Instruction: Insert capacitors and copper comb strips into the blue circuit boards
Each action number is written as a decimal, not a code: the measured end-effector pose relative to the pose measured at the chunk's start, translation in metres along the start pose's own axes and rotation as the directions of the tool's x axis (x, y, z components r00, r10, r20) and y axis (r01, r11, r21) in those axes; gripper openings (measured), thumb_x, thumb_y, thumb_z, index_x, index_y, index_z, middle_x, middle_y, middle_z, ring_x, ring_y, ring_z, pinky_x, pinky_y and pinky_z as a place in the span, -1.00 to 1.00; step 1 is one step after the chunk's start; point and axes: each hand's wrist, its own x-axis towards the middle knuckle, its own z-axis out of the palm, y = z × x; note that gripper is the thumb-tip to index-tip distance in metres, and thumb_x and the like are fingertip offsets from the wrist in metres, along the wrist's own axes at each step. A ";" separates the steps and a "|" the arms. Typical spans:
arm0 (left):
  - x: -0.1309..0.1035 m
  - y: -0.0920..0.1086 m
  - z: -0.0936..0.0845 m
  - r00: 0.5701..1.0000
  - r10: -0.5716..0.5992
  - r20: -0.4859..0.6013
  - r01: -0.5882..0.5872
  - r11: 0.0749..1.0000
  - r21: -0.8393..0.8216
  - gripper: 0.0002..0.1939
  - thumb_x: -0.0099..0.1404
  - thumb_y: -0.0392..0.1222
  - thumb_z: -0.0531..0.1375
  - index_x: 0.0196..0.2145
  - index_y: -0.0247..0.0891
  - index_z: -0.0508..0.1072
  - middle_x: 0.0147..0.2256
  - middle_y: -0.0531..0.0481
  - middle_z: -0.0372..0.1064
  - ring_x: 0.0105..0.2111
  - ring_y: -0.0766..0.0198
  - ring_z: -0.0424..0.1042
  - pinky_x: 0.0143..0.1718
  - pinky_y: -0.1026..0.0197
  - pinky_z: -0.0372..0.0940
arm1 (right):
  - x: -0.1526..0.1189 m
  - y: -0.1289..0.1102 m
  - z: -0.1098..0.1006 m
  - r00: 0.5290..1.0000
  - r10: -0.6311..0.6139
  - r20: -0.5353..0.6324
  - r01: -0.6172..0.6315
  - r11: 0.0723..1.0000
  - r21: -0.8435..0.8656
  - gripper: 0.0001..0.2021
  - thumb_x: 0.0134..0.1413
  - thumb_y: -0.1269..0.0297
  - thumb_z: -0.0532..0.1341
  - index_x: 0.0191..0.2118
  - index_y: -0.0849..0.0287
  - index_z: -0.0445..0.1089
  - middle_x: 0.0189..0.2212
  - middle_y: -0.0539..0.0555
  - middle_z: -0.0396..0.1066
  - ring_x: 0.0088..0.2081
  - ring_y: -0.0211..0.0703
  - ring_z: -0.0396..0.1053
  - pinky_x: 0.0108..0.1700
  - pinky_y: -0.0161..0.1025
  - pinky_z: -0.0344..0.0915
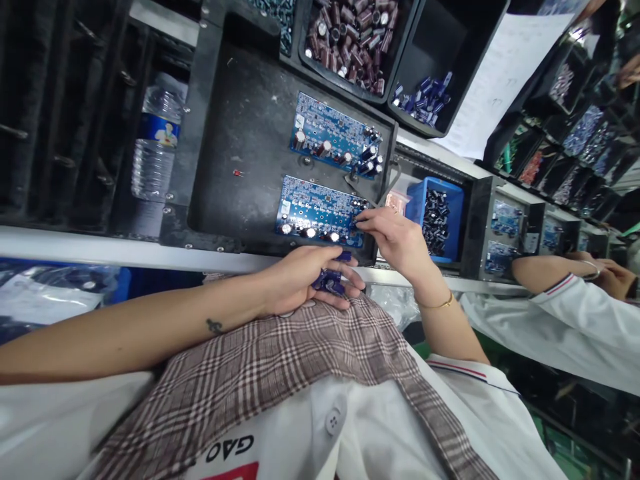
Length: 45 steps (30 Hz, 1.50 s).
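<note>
Several dark blue-violet capacitors (330,283) lie in the curled fingers of my left hand (313,273), just below the tray's front edge. My right hand (393,237) is at the right end of the lower blue circuit board (317,212), its thumb and fingers pinched together. Whatever is between those fingertips is too small and hidden to name. Upright capacitors stand along the front of this board. Behind it on the same black tray (240,120) lies a second blue circuit board (333,130), also fitted with capacitors.
A small red component (237,173) lies on the tray. Behind are a bin of brown capacitors (353,40) and a bin of blue capacitors (425,100). A blue box (459,207) of dark parts stands right, a water bottle (157,140) left. A co-worker's arm (545,272) is at far right.
</note>
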 end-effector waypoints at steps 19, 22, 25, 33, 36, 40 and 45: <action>0.010 -0.008 0.001 0.996 -0.019 0.083 0.018 1.000 0.017 -0.77 0.34 -0.14 0.11 -0.41 -0.35 0.37 -0.41 -0.09 0.38 -0.51 0.35 0.35 -0.58 0.33 0.18 | -0.023 -0.039 0.002 0.987 0.145 -0.075 -0.149 0.988 -0.050 -0.81 0.27 0.32 0.13 -0.08 0.12 0.45 -0.20 0.06 0.53 -0.16 -0.19 0.48 -0.08 -0.19 0.44; 0.006 -0.008 0.002 0.996 -0.001 0.091 -0.005 0.998 0.067 -0.89 0.27 -0.39 0.12 -0.23 -0.41 0.39 -0.25 -0.19 0.45 -0.47 0.35 0.39 -0.50 0.30 0.21 | -0.024 -0.024 0.011 0.984 0.164 -0.070 -0.171 0.977 -0.124 -0.80 0.29 0.33 0.10 -0.11 0.16 0.45 -0.17 0.09 0.52 -0.15 -0.17 0.48 -0.11 -0.18 0.45; 0.005 -0.009 0.000 0.994 0.005 0.108 -0.015 0.996 0.089 -0.81 0.38 -0.27 0.06 -0.16 -0.45 0.37 -0.29 -0.25 0.46 -0.54 0.37 0.34 -0.57 0.31 0.11 | -0.023 -0.018 0.014 0.991 0.126 -0.043 -0.131 0.976 -0.175 -0.79 0.30 0.34 0.08 -0.09 0.17 0.45 -0.16 0.08 0.51 -0.15 -0.19 0.48 -0.13 -0.22 0.45; 0.000 -0.009 -0.001 0.997 0.052 0.051 -0.054 0.998 0.026 -0.86 0.35 -0.33 0.10 -0.17 -0.43 0.39 -0.38 -0.10 0.41 -0.52 0.40 0.33 -0.54 0.32 0.11 | -0.020 -0.027 0.006 0.996 0.063 0.055 -0.044 0.951 -0.305 -0.76 0.33 0.34 0.04 -0.07 0.23 0.43 -0.15 0.13 0.50 -0.20 -0.19 0.49 -0.24 -0.26 0.43; 0.000 -0.007 0.000 0.993 0.055 0.104 -0.060 0.997 0.040 -0.86 0.39 -0.27 0.07 -0.17 -0.39 0.34 -0.26 -0.21 0.46 -0.53 0.40 0.33 -0.56 0.32 0.10 | -0.019 -0.025 0.007 0.997 0.056 0.055 -0.035 0.947 -0.321 -0.76 0.33 0.34 0.04 -0.07 0.25 0.43 -0.16 0.13 0.50 -0.21 -0.19 0.49 -0.28 -0.26 0.42; 0.000 -0.004 0.001 0.989 0.050 0.142 -0.058 0.997 0.053 -0.89 0.41 -0.25 0.04 -0.27 -0.34 0.26 -0.30 -0.24 0.49 -0.57 0.39 0.31 -0.58 0.32 0.08 | -0.024 -0.020 0.014 0.996 -0.006 0.087 0.036 0.934 -0.356 -0.73 0.31 0.39 0.03 0.02 0.23 0.39 -0.04 0.15 0.48 -0.17 -0.15 0.48 -0.28 -0.21 0.42; 0.002 -0.006 0.004 0.996 0.058 0.074 -0.062 0.997 0.055 -0.79 0.42 -0.18 0.05 -0.36 -0.35 0.28 -0.50 -0.07 0.38 -0.57 0.41 0.26 -0.59 0.37 0.07 | -0.034 -0.040 0.008 0.996 -0.004 -0.090 -0.014 0.981 -0.192 -0.68 0.26 0.39 0.12 0.10 0.16 0.35 -0.01 0.12 0.47 -0.04 -0.14 0.44 -0.05 -0.16 0.43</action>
